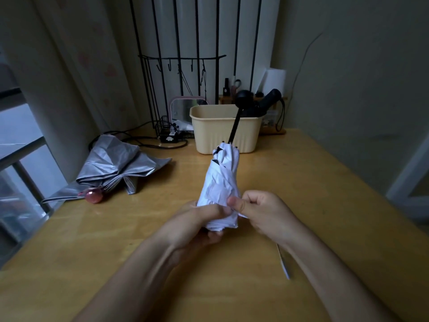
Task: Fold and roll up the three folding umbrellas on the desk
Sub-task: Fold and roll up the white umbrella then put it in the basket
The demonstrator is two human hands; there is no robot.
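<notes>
A white folding umbrella (220, 180) with a black shaft and round black handle is held above the wooden desk (313, 194), handle pointing away from me. My left hand (197, 226) wraps around its near end from below. My right hand (260, 212) pinches the fabric at the same end, and a white strap hangs down below its wrist. A silver umbrella (116, 168) with a pink handle lies loose and unrolled on the desk at the left. A rolled black umbrella (264, 103) sits in the beige bin (222, 131) at the back.
A black wire rack (162, 94) with hooks, a pink-framed mirror (183, 108) and cables stand at the back by the wall. A window lies to the left and a wall to the right. Small bottles sit on a wooden shelf behind the bin.
</notes>
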